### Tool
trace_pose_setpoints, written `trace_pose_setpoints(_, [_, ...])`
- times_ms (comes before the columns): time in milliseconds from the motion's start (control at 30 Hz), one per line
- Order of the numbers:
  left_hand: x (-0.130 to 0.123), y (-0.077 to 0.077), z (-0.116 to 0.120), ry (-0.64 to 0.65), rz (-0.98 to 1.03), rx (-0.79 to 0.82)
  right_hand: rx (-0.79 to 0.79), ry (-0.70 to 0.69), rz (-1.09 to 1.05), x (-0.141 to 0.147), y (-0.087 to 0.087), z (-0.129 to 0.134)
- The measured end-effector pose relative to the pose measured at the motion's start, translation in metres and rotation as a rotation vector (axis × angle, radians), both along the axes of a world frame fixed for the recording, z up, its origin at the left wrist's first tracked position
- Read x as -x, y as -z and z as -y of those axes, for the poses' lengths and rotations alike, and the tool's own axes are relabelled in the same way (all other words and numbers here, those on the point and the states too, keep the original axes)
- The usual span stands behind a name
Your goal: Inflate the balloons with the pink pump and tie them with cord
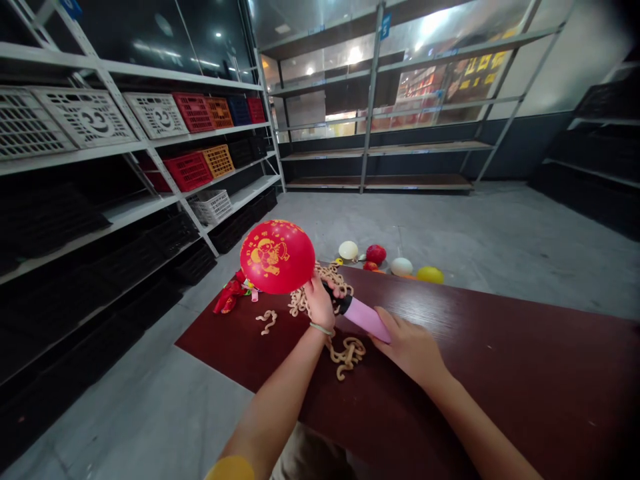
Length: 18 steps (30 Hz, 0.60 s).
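A red balloon (pixel 277 256) with a yellow print is inflated and sits on the black nozzle of a pink hand pump (pixel 365 316). My left hand (pixel 320 301) pinches the balloon's neck at the nozzle. My right hand (pixel 410 343) grips the pump's pink barrel from the right. Both hands hover over the dark red table (pixel 500 373).
Beige chain-like strips (pixel 347 353) and limp balloons (pixel 227 297) lie on the table near my hands. Inflated balloons (pixel 400 266) in white, red and yellow rest on the floor beyond the table's far edge. Shelving with plastic crates (pixel 190 170) lines the left side.
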<state>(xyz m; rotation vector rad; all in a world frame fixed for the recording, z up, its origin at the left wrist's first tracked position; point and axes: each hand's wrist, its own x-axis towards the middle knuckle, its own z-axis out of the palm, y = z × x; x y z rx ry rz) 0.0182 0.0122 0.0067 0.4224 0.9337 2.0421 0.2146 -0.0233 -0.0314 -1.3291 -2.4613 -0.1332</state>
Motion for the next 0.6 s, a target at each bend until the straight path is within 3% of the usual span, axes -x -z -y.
trace_pose_setpoints(200, [0.037, -0.006, -0.006, -0.151, 0.05, -0.055, -0.097, 0.025, 0.093, -0.027, -0.005, -0.016])
trace_pose_setpoints(300, [0.043, -0.004, -0.007, -0.213, 0.078, -0.049, -0.112, 0.02, 0.119, -0.03, -0.002, -0.017])
trace_pose_setpoints(400, [0.033, 0.002, -0.008, -0.201, 0.073, -0.01, -0.088, 0.02, 0.112, -0.02, 0.003, -0.01])
trace_pose_setpoints(600, [-0.008, 0.012, -0.001, 0.035, 0.01, 0.044, -0.027, 0.032, 0.02, 0.013, 0.0, 0.01])
